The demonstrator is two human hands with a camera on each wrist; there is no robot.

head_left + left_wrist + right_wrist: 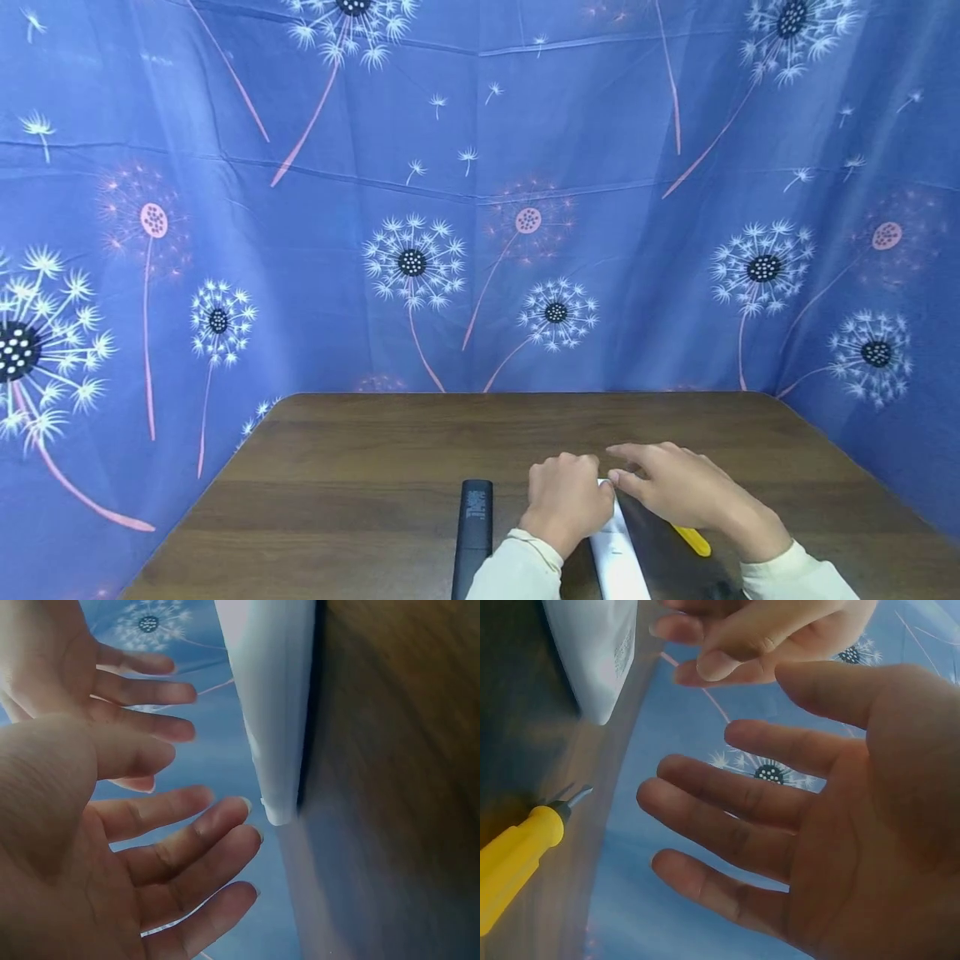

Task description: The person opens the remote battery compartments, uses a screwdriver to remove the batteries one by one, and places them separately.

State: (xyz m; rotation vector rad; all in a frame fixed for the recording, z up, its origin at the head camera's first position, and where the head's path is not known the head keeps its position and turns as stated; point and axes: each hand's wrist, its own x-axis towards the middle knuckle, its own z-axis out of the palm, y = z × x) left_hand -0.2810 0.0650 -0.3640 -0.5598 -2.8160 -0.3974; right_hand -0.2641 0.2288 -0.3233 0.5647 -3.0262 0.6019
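Note:
A long white remote-like device [618,560] lies lengthwise on the table, with small printing near its far end in the right wrist view. My left hand [564,500] hovers over that far end, fingers loosely bent and apart from the device in the left wrist view. Just right of it is my right hand [675,487], palm down with fingers spread and nothing in them. Under the right hand lies a screwdriver [521,862] with a yellow handle and a short metal tip, partly hidden in the head view.
To the left, a black remote control [474,533] lies label side up on the brown wooden table [337,500]. A small dark thing [723,590] shows at the bottom edge near the right sleeve. Behind the table hangs a blue dandelion-print cloth [315,250].

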